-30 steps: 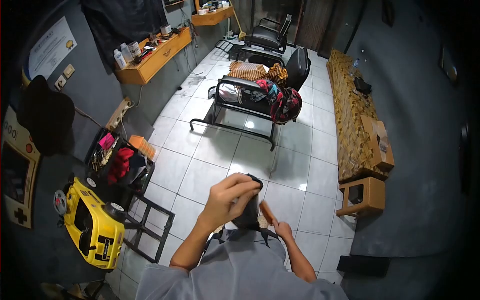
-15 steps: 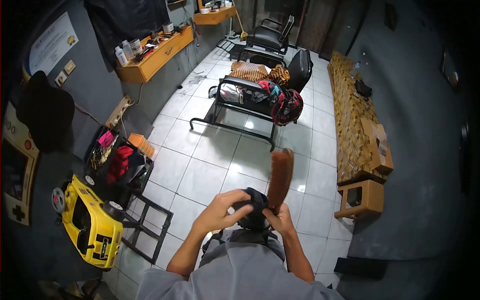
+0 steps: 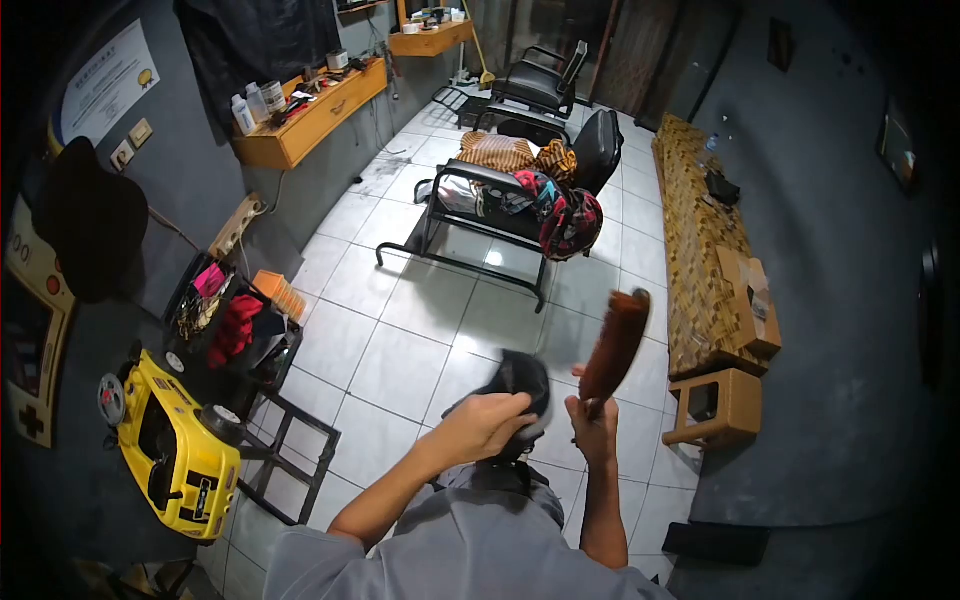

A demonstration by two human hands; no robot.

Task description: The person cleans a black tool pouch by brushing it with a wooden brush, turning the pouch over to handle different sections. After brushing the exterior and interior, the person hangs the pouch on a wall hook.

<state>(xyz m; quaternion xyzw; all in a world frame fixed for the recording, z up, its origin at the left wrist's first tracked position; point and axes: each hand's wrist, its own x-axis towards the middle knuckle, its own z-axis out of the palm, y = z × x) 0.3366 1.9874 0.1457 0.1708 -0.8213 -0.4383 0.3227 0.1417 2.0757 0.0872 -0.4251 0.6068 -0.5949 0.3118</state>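
Observation:
My left hand (image 3: 482, 432) is closed on a dark, soft-looking black item (image 3: 522, 378) with a paler lower edge, in front of my chest. Its exact kind is not clear, and my fingers cover part of it. To the right, my right hand (image 3: 596, 428) grips the handle of a brush (image 3: 614, 350) with long reddish-brown bristles. The brush stands nearly upright, leaning right, bristles facing left, and is apart from the black item. Motion blurs both things slightly.
Ahead is a black barber chair (image 3: 600, 150) with patterned cloths (image 3: 570, 215) on it. On the left are a yellow toy car (image 3: 185, 450), a black metal frame (image 3: 290, 455) and a wooden shelf (image 3: 310, 115). A woven-covered bench (image 3: 690, 230) and a brown stool (image 3: 715, 408) line the right.
The brush has swung right, away from the black item, with my right hand. My left hand has turned and closed more over the black item, which has shifted slightly up and right.

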